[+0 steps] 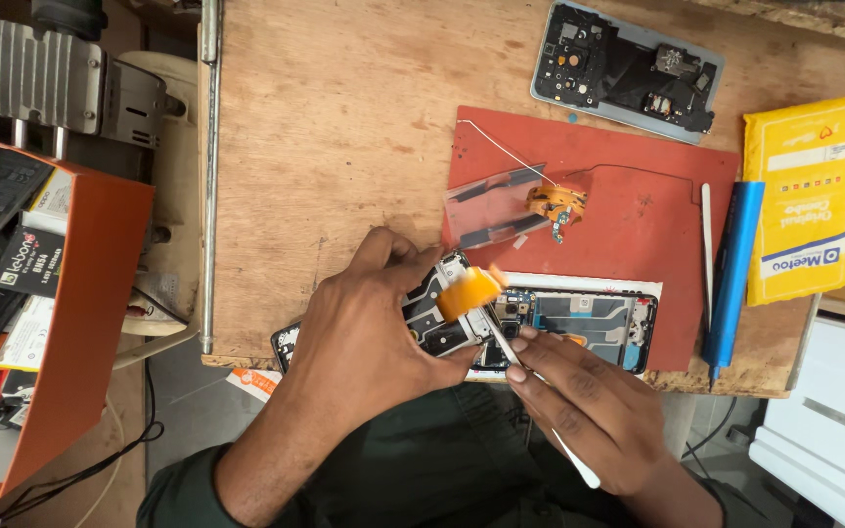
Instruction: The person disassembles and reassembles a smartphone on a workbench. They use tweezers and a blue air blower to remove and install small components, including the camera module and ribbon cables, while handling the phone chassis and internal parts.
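Left hand (364, 323) clamps the opened phone frame (579, 323) at the table edge while the right hand (589, 406), pinching a white pry stick (501, 342), works under an orange flex strip (468, 291) between both hands, seemingly mid-lift, needing gentle leverage next.

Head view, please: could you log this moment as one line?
left hand: steadies opened phone | right hand: holds white pry tool | red mat: under phone

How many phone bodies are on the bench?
2: an opened phone at the near edge under both hands, and a grey back shell at the far edge. Others may be hidden.
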